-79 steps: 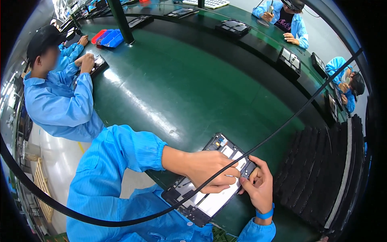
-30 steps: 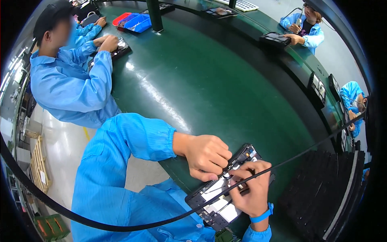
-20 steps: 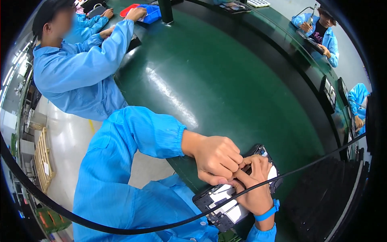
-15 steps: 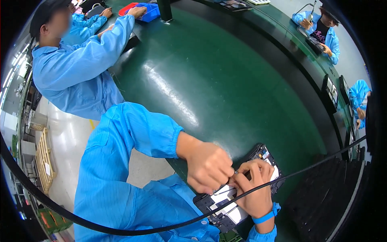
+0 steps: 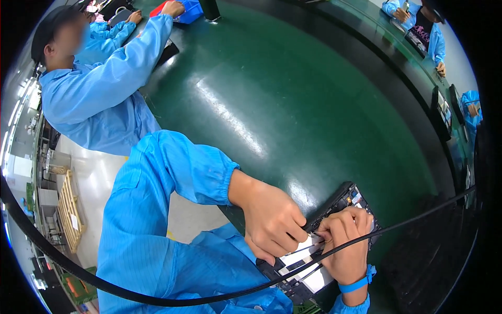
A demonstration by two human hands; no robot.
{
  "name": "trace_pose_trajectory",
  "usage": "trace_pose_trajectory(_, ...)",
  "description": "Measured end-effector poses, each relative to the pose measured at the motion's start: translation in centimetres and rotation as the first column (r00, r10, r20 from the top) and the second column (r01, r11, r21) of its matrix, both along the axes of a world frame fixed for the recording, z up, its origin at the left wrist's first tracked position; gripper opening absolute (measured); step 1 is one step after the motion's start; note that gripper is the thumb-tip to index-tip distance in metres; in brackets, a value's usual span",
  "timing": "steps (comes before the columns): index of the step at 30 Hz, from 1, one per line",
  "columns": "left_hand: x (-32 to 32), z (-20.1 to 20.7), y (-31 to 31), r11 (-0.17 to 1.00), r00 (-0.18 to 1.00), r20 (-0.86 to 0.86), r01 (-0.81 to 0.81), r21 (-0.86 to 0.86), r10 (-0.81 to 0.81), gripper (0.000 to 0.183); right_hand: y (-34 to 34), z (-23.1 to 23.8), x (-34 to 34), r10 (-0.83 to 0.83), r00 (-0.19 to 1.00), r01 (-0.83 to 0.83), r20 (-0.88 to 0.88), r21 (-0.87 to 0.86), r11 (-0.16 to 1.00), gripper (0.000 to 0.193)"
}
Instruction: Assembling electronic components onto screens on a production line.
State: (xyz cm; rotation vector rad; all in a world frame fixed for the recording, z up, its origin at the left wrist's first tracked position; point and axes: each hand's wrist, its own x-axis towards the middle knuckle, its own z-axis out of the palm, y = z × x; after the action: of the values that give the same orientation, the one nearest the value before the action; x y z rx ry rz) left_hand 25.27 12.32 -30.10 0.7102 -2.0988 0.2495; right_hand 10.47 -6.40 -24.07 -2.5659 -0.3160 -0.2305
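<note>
Fingertips of the left hand [image 5: 273, 224] and the right hand [image 5: 345, 246] meet, pinched shut on a thin pale strip [image 5: 309, 246] over an opened tablet-like device [image 5: 319, 251]. That device lies at the near edge of the glossy green table [image 5: 272, 99]. A black cable [image 5: 418, 217] crosses over the right hand. Farther along the table, a co-worker's sleeve [image 5: 120, 68] stretches toward a blue tray [image 5: 189, 9].
</note>
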Motion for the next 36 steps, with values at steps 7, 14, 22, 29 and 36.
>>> trace_pose_trajectory(7,1.0,0.7,-0.5,0.999,0.998,0.05,-0.047,-0.001,0.047,0.045,-0.4,-1.0,-0.2,-0.053,0.993,0.056,0.102,-0.034,0.998,0.027)
trace_pose_trajectory(14,3.1,0.4,-0.7,0.99,0.98,0.145,-0.142,0.024,0.137,0.039,-0.6,-2.1,-0.2,-0.112,0.99,0.108,0.083,0.05,0.993,0.023)
trace_pose_trajectory(22,3.4,0.6,-0.8,0.987,0.977,0.135,-0.16,-0.035,0.163,0.039,-0.6,-1.8,0.1,-0.126,0.99,0.12,0.062,0.084,0.989,0.02)
trace_pose_trajectory(29,4.0,0.6,-0.9,0.988,0.978,0.136,-0.157,-0.001,0.156,0.038,-0.3,-2.3,1.1,-0.138,0.977,0.111,0.161,0.163,0.98,0.02)
trace_pose_trajectory(36,4.7,0.8,-0.6,0.989,0.981,0.169,-0.108,0.098,0.091,0.037,-0.6,-2.0,1.6,-0.125,0.988,0.11,0.092,0.158,0.981,0.02)
